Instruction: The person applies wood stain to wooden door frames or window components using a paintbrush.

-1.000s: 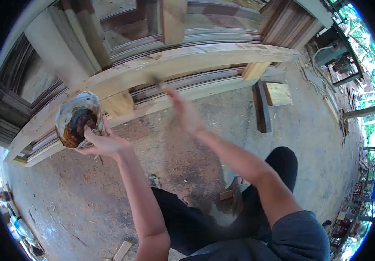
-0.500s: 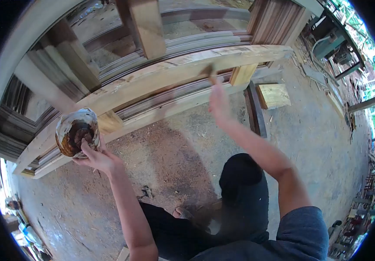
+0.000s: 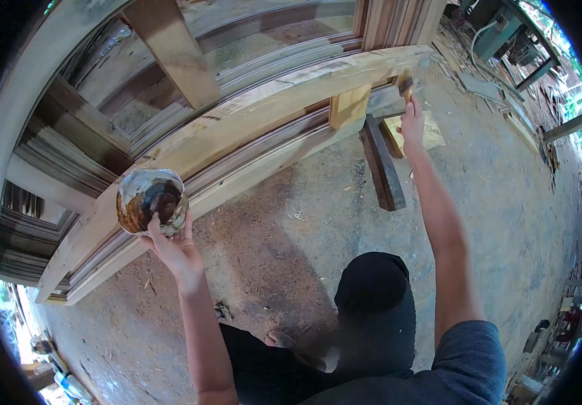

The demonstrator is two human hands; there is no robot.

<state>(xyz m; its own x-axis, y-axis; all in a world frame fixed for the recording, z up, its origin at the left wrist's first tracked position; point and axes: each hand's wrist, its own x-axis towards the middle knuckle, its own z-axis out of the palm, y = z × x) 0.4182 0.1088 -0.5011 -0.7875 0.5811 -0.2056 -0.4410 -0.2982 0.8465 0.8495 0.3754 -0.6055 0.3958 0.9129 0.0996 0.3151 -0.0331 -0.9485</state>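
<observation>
My left hand (image 3: 174,253) grips a stained bowl (image 3: 129,214) by its near side, thumb over the rim. Brown residue coats the bowl's inside, with pale crust around the edge. At the far right, my right hand (image 3: 411,127) is closed around the handle of a paintbrush (image 3: 407,90). The brush head points up, right at the far end of a long pale wooden rail (image 3: 270,101). This rail belongs to a large wooden frame and runs from lower left to upper right. The bowl overlaps the rail's left part in this view.
A dark timber bar (image 3: 381,169) lies on the concrete floor (image 3: 486,216) under the frame, beside a yellowish wood block (image 3: 432,131). Machinery on a stand (image 3: 510,44) and scrap boards occupy the upper right. Sawdust is scattered near my bent knee (image 3: 372,283).
My right hand with the paintbrush has moved right and up along the rail to its far end. The bowl in my left hand sits further right in view, which has also shifted.
</observation>
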